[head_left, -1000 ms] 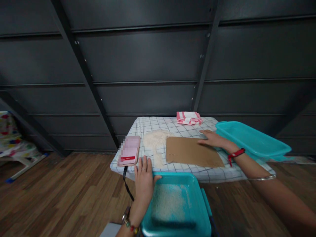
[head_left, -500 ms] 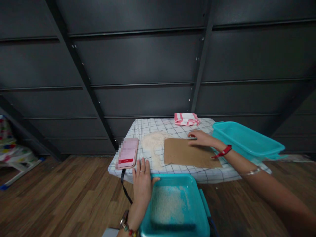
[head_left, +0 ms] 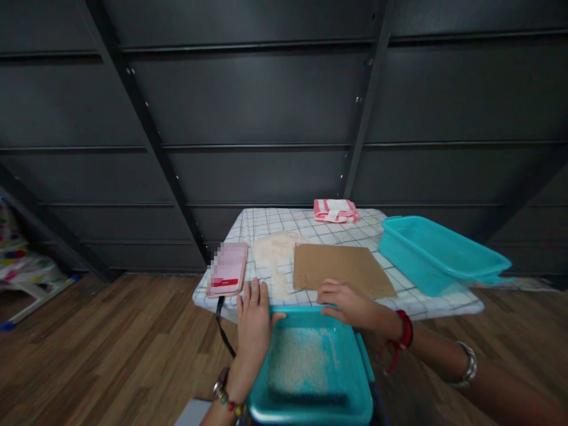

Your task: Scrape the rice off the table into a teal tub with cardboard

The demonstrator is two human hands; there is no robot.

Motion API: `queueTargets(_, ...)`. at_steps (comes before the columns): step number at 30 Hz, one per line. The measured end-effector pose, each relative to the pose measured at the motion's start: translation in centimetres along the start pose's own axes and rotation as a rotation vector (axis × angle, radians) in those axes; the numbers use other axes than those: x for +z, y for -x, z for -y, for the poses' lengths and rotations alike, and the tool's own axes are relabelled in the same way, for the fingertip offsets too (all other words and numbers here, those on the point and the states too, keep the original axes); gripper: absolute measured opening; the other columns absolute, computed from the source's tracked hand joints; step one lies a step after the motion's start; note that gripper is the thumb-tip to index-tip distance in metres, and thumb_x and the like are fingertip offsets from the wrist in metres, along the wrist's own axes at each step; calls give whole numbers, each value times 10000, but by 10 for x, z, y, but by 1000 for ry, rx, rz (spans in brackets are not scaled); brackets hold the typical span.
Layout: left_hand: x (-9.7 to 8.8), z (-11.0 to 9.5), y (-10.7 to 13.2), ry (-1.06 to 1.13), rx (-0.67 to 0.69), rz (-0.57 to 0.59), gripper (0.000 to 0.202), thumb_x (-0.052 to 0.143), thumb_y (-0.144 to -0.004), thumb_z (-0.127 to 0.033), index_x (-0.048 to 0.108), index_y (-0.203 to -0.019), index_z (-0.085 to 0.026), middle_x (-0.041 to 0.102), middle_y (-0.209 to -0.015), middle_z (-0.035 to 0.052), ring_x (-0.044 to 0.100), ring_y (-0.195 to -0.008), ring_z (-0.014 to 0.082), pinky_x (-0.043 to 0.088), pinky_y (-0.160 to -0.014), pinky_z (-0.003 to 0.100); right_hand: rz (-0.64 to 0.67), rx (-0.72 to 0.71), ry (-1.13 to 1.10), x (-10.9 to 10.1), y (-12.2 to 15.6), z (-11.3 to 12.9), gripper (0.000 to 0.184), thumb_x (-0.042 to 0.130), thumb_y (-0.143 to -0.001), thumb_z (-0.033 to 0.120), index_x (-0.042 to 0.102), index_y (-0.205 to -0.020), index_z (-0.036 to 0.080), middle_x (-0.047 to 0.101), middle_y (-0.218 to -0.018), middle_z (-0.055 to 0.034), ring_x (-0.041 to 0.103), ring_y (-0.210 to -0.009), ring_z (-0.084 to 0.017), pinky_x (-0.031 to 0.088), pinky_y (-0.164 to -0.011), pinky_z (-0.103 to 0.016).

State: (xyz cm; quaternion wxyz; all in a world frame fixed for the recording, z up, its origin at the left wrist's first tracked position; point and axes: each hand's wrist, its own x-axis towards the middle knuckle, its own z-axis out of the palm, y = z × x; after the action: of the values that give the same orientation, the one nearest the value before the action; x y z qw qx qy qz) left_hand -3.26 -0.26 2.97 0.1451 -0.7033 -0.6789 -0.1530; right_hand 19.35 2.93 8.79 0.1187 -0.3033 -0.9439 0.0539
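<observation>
My left hand (head_left: 254, 331) lies with its fingers stretched flat over the near edge of the checked cloth. Its thumb rests on the rim of a teal plastic tub (head_left: 364, 378). White grains like rice (head_left: 299, 358) cover part of the tub's bottom. My right hand (head_left: 346, 303) is at the tub's far rim, by the near edge of a brown cardboard sheet (head_left: 339, 266). Its fingers are curled and its thumb is by the rim. Whatever lies inside those fingers is hidden.
A pile of pale grains (head_left: 275, 248) lies on the checked cloth (head_left: 261, 218), left of the cardboard. A pink phone (head_left: 229, 266) sits at the left, a striped folded towel (head_left: 335, 210) at the back. Another teal tub (head_left: 417, 260) stands at the right. Dark panels (head_left: 257, 100) rise behind.
My right hand has moved from the cardboard's far edge towards me, to the tub's rim. A thin grey object seen at its fingers earlier no longer shows. My left hand stays in place.
</observation>
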Motion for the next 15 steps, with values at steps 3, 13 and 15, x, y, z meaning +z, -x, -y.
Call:
queueTargets(3, -2, -1, -1, 3, -5, 16, 533, 555, -765, -344, 467, -1243, -126, 452, -1327, 191, 382, -1242, 327, 357, -952, 510, -6, -12, 0, -1, 1, 1, 86, 573, -810, 222, 620, -766, 164, 604, -774, -39, 517, -777, -165, 402, -717, -286)
queueTargets(13, 1, 9, -7, 103, 13, 117, 662, 634, -697, -414, 448, -1255, -111, 413, -1351, 200, 353, -1256, 346, 333, -967, 509, -29, 2, -35, -1, 0, 3, 78, 572, -803, 199, 623, -759, 161, 595, -755, -33, 512, -769, -163, 402, -718, -287)
queueTargets(15, 2, 11, -8, 118, -5, 112, 635, 629, -703, -411, 465, -1239, -112, 432, -1338, 197, 366, -1247, 345, 331, -966, 512, -30, 11, -34, -1, 1, 3, 66, 579, -796, 191, 621, -756, 160, 592, -754, -33, 510, -776, -165, 400, -715, -285)
